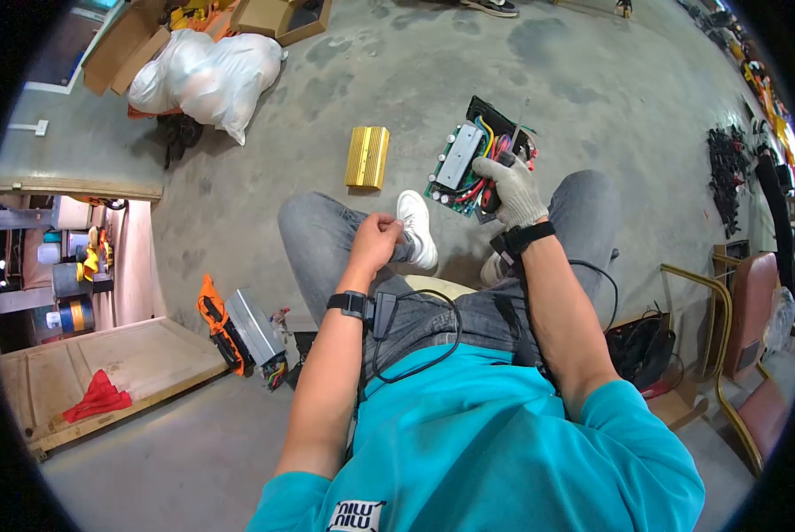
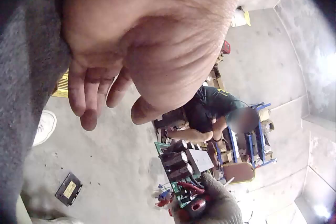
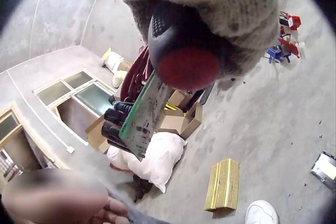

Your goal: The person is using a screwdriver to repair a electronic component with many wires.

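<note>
A red cloth (image 1: 98,397) lies on a wooden board (image 1: 180,344) at far left. Next come a white bag (image 1: 209,80) on the floor and, nearer the person, a silver metal box (image 1: 254,326). The bare left hand (image 1: 378,238) is by the left knee, fingers loosely bent, holding nothing. Beyond it, a gold metal case (image 1: 367,158) sits on the floor, near a white shoe (image 1: 417,230). Right of these, raised off the floor, is a circuit board (image 1: 458,167) with coloured wires (image 1: 501,144). The gloved right hand (image 1: 515,191) grips it together with a red-and-black screwdriver (image 3: 186,64), well apart from the left hand. A chair (image 1: 754,310) stands far right.
</note>
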### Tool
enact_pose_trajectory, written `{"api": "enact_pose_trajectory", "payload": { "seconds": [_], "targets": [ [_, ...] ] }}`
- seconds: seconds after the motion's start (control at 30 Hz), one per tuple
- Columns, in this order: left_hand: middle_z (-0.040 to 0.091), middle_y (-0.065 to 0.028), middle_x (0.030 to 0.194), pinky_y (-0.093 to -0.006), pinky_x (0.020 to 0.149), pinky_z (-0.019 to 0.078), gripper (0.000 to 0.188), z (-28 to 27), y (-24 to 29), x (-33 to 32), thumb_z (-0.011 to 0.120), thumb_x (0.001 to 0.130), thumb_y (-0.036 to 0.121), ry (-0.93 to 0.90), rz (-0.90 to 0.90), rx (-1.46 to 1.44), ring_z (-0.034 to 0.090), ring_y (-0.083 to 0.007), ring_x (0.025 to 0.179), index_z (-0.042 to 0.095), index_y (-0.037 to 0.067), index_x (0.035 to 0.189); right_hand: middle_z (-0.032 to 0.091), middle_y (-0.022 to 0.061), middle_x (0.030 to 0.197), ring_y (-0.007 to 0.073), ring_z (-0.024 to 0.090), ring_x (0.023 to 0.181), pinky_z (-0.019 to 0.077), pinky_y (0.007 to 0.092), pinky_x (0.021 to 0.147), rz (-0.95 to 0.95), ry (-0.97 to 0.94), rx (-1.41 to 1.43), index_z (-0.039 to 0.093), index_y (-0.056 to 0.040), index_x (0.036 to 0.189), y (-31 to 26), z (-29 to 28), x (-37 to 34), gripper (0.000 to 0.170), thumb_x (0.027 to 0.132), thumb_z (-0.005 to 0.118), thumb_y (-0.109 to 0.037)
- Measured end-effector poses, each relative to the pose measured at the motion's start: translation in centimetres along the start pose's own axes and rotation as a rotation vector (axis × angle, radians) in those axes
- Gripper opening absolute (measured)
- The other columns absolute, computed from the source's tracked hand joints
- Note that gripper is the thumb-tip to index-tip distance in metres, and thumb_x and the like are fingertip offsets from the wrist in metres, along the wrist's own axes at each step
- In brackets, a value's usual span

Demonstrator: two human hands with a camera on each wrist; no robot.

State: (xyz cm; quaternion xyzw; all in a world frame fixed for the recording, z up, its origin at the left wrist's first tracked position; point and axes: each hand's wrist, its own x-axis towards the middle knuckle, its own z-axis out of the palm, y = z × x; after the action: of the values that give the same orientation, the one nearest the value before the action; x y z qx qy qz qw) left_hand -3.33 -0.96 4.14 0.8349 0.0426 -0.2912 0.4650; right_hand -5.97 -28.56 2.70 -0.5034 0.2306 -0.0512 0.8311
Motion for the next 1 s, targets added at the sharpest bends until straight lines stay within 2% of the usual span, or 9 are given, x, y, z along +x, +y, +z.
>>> {"api": "enact_pose_trajectory", "payload": {
  "seconds": [0.1, 0.23, 0.3, 0.4, 0.53, 0.63, 0.67, 0.83, 1.0],
  "targets": [
    [0.071, -0.0126, 0.104, -0.0317, 0.08, 0.0554, 0.036, 0.1, 0.4, 0.1, 0.067, 0.1, 0.019, -0.015, 0.011, -0.006, 0.072, -0.019, 0.089, 0.061, -0.007, 0.124, 0.076, 0.0113, 0.107, 0.0228, 0.074, 0.098, 0.0599, 0.0371, 0.091, -0.011, -0.106, 0.243, 0.071, 0.0025, 0.116, -2.8, 1.9, -2.4, 0.029, 0.088, 0.066, -0.001],
    [0.071, -0.0126, 0.105, -0.0324, 0.081, 0.0557, 0.036, 0.5, 0.5, 0.4, 0.067, 0.1, 0.019, -0.027, 0.015, -0.096, 0.072, -0.0197, 0.09, 0.06, -0.007, 0.125, 0.076, 0.0126, 0.11, 0.0246, 0.075, 0.099, 0.0601, 0.0378, 0.092, 0.003, -0.062, 0.204, 0.07, 0.0035, 0.118, -1.0, 0.6, -0.9, 0.031, 0.088, 0.064, 0.001],
    [0.071, -0.0122, 0.105, -0.0323, 0.081, 0.0557, 0.036, 0.8, 0.9, 0.4, 0.067, 0.1, 0.019, -0.037, 0.012, -0.083, 0.071, -0.0199, 0.09, 0.06, -0.006, 0.124, 0.073, 0.0175, 0.118, 0.0294, 0.074, 0.105, 0.0621, 0.0441, 0.096, -0.027, -0.082, 0.163, 0.061, 0.0043, 0.131, -0.3, 0.1, -0.6, 0.04, 0.09, 0.059, 0.005],
    [0.07, -0.0117, 0.104, -0.0323, 0.081, 0.0553, 0.036, 1.1, 0.3, 0.9, 0.067, 0.1, 0.019, -0.057, 0.006, -0.056, 0.071, -0.0197, 0.09, 0.06, -0.006, 0.124, 0.074, 0.0159, 0.118, 0.0278, 0.074, 0.106, 0.0602, 0.0397, 0.097, 0.011, -0.073, 0.204, 0.063, 0.0049, 0.129, -2.8, 1.6, -2.5, 0.041, 0.088, 0.059, 0.005],
    [0.07, -0.0112, 0.104, -0.0315, 0.079, 0.0543, 0.036, 1.4, 0.3, 0.9, 0.068, 0.1, 0.02, -0.063, -0.029, -0.005, 0.071, -0.0189, 0.089, 0.061, -0.005, 0.124, 0.073, 0.0169, 0.12, 0.0295, 0.073, 0.109, 0.0599, 0.0411, 0.098, 0.029, -0.058, 0.25, 0.06, 0.005, 0.133, -3.4, 2.2, -3.0, 0.044, 0.089, 0.058, 0.005],
    [0.07, -0.01, 0.102, -0.0304, 0.078, 0.0536, 0.032, 1.9, 0.3, 1.4, 0.066, 0.101, 0.019, -0.121, -0.106, -0.123, 0.07, -0.0179, 0.088, 0.062, -0.004, 0.123, 0.072, 0.0191, 0.121, 0.034, 0.072, 0.111, 0.0611, 0.0458, 0.098, 0.013, -0.104, 0.386, 0.055, 0.0071, 0.137, -4.2, 2.9, -3.1, 0.048, 0.089, 0.053, 0.007],
    [0.07, -0.01, 0.102, -0.0304, 0.078, 0.0536, 0.032, 2.1, 0.2, 1.4, 0.066, 0.101, 0.019, -0.139, -0.136, -0.118, 0.07, -0.0179, 0.088, 0.062, -0.004, 0.123, 0.07, 0.02, 0.123, 0.0357, 0.072, 0.113, 0.0611, 0.0484, 0.099, -0.016, -0.109, 0.304, 0.052, 0.0077, 0.139, -4.2, 2.7, -2.9, 0.049, 0.09, 0.051, 0.007],
    [0.072, -0.0096, 0.102, -0.0293, 0.076, 0.0545, 0.03, 1.0, -0.7, 2.4, 0.068, 0.099, 0.019, -0.206, -0.336, -0.216, 0.07, -0.0164, 0.088, 0.064, -0.005, 0.118, 0.07, 0.0212, 0.123, 0.0336, 0.072, 0.112, 0.0614, 0.0448, 0.098, 0.118, 0.017, 0.345, 0.053, 0.0087, 0.138, -4.5, 3.4, -1.7, 0.047, 0.092, 0.05, 0.006],
    [0.07, -0.008, 0.105, -0.0308, 0.082, 0.055, 0.023, 0.7, 0.9, 1.1, 0.059, 0.106, 0.018, -0.291, -0.491, -0.116, 0.068, -0.0157, 0.09, 0.063, -0.001, 0.12, 0.069, 0.0217, 0.126, 0.0328, 0.072, 0.111, 0.0604, 0.0451, 0.097, 0.159, 0.094, 0.334, 0.052, 0.0094, 0.14, -7.8, 4.2, -0.2, 0.047, 0.093, 0.05, 0.002]
  ]
}}
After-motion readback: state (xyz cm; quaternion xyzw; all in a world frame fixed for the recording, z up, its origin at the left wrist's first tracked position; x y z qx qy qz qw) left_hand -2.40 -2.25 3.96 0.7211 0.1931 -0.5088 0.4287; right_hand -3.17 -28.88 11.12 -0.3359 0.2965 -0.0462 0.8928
